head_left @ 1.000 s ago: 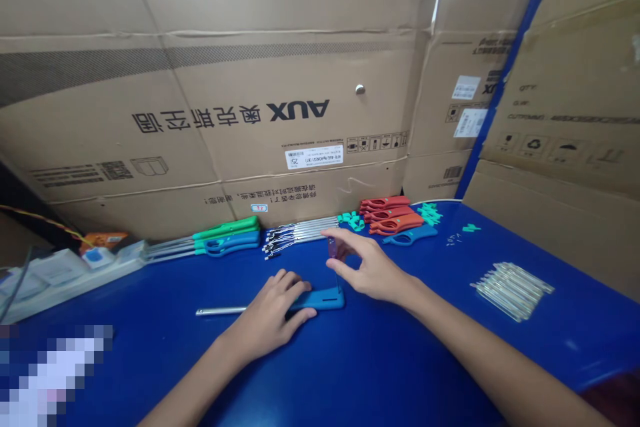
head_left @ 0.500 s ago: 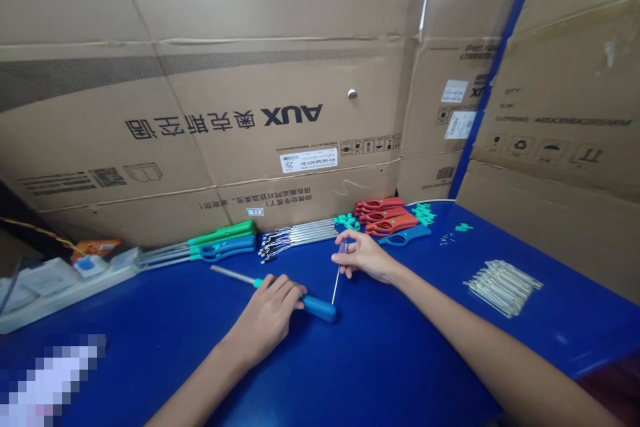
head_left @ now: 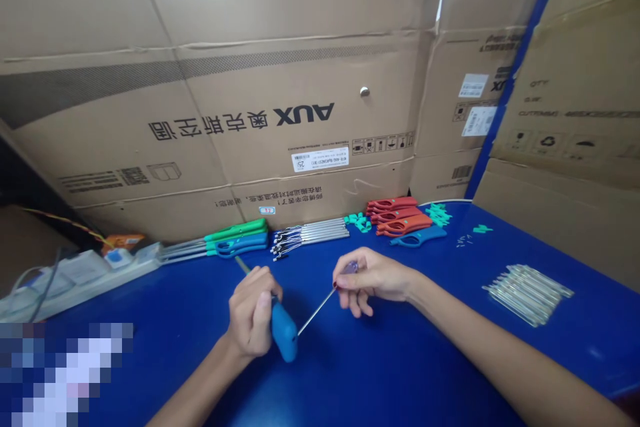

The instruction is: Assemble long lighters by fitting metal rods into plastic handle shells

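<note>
My left hand [head_left: 254, 312] is wrapped round a blue long-nosed lighter [head_left: 285, 333]. Its metal tube sticks out beyond my fingers to the upper left, and the butt of the handle points toward me. In my right hand [head_left: 367, 280] a screwdriver [head_left: 320, 308] with a clear purple handle is pinched between thumb and fingers. The shaft slants down to the left, its tip at the butt end of the lighter; whether it touches, I cannot tell. My palm hides the middle of the lighter.
Along the cardboard wall lie finished-looking green and blue lighters [head_left: 240, 240], metal tubes with wires [head_left: 320, 232], green caps [head_left: 357, 221] and red, orange and blue handle shells [head_left: 400, 217]. Clear-ended rods [head_left: 529, 293] are piled at right. A power strip [head_left: 80, 283] runs along the left.
My left hand has turned the lighter so its butt faces me. My right hand has come lower, with the screwdriver tilted from near upright to a slant. The view has shifted slightly.
</note>
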Action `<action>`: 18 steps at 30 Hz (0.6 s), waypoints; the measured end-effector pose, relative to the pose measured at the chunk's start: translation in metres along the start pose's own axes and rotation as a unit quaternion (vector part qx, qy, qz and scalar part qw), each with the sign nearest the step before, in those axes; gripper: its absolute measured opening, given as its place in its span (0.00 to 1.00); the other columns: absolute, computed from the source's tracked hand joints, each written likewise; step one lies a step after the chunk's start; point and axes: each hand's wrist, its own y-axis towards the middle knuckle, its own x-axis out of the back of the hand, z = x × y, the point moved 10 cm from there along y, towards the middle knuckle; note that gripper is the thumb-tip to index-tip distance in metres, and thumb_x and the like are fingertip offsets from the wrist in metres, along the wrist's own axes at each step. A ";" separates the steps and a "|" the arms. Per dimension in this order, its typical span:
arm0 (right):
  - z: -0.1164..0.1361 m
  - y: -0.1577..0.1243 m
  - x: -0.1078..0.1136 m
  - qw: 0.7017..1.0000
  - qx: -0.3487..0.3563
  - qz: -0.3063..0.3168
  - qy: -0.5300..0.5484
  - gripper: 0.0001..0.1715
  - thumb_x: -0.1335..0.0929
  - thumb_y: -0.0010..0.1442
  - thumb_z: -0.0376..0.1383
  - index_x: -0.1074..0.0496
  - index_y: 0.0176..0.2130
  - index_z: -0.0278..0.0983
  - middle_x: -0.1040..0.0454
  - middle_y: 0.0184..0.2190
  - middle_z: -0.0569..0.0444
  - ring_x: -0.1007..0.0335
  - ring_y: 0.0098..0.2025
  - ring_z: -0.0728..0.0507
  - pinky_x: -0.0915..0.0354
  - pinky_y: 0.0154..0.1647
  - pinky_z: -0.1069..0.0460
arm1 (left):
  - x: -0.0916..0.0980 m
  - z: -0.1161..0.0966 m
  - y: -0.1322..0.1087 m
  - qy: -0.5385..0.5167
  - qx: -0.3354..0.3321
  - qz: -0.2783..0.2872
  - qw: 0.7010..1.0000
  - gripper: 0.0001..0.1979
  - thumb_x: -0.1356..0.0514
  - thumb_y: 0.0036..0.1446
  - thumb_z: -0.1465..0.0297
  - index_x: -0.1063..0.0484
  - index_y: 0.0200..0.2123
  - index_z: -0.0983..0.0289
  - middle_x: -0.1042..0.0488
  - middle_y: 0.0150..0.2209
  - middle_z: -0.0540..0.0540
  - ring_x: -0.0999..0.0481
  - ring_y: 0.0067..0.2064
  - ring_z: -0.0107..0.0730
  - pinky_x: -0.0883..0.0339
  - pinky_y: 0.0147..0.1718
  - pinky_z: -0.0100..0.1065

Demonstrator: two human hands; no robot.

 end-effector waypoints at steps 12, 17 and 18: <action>-0.012 0.010 -0.026 0.985 0.033 -0.025 0.169 0.18 0.23 0.38 0.29 0.30 0.31 0.31 0.28 0.26 0.54 0.31 0.27 0.50 0.38 0.22 0.58 | 0.032 0.018 0.010 0.047 0.087 -0.059 0.993 0.22 0.59 0.64 0.70 0.41 0.18 0.62 0.40 0.17 0.51 0.41 0.20 0.30 0.46 0.23 0.34; -0.033 0.010 -0.030 0.995 -0.070 0.002 0.067 0.24 0.34 0.59 0.53 0.31 0.39 0.33 0.28 0.19 0.52 0.39 0.13 0.51 0.52 0.10 0.60 | 0.022 0.020 0.013 0.049 0.091 0.003 0.995 0.21 0.58 0.62 0.72 0.41 0.17 0.62 0.40 0.16 0.50 0.41 0.20 0.28 0.45 0.24 0.33; -0.035 0.010 -0.030 0.996 -0.081 0.003 0.048 0.25 0.34 0.59 0.53 0.31 0.39 0.33 0.30 0.17 0.55 0.44 0.11 0.52 0.55 0.09 0.60 | 0.021 0.020 0.014 0.046 0.093 0.010 0.995 0.21 0.58 0.62 0.73 0.41 0.17 0.62 0.40 0.16 0.50 0.41 0.19 0.28 0.45 0.24 0.33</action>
